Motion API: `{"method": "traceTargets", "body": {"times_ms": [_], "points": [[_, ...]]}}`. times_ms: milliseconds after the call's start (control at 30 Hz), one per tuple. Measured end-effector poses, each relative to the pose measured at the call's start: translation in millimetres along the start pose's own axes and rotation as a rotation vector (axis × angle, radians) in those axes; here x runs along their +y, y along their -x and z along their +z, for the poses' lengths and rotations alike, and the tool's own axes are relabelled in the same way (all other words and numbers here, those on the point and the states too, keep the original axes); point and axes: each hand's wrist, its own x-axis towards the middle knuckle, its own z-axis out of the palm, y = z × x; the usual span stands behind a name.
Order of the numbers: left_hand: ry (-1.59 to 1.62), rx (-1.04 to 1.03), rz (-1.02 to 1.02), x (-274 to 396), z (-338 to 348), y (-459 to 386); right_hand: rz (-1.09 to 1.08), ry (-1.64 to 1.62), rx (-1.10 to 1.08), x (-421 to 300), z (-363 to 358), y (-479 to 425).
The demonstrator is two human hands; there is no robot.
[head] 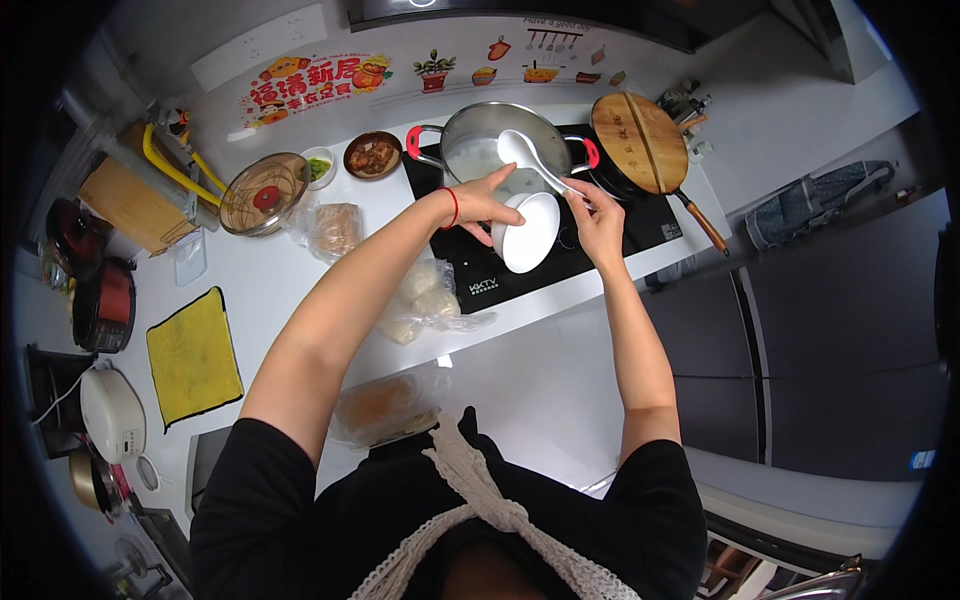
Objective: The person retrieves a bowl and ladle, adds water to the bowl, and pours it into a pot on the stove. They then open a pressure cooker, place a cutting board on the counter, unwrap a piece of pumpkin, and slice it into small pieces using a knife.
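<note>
My left hand (484,204) grips a white bowl (531,234) by its rim and side, tilted over the near side of a steel pot. The thumb is at the bowl's edge and a finger reaches towards the ladle. My right hand (600,217) holds a white ladle (523,152) by its handle, its scoop over the pot. The two-handled steel pot (555,124) with red grips stands on a black cooktop (637,225) and contains a cloudy, whitish liquid. What the bowl contains, if anything, cannot be made out.
A wok with a wooden lid (637,142) stands right of the pot. To the left are a brown bowl of food (373,156), a small bowl of greens (319,166), a glass lid (255,196), bagged food (427,296) and a yellow cloth (193,356).
</note>
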Motion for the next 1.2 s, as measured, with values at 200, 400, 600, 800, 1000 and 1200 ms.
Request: {"method": "traceTargets", "body": {"times_ms": [200,400,600,800,1000,1200], "points": [[0.181,-0.023,0.0,-6,-6,4,0.09,-0.014,0.003,32,4,-17],[0.247,-0.029,0.032,-21,-15,4,0.251,-0.125,-0.003,42,13,-26],[0.202,-0.041,-0.004,-26,-14,1,0.591,-0.578,0.066,33,7,-37],[0.207,-0.011,-0.018,-30,-15,9,0.471,-0.519,0.042,43,9,-38],[0.394,-0.018,0.089,-54,-10,37,-0.205,0.39,-0.093,52,29,-22],[0.7,-0.003,0.249,-105,21,90,0.015,0.294,-0.026,63,40,-31]]}}
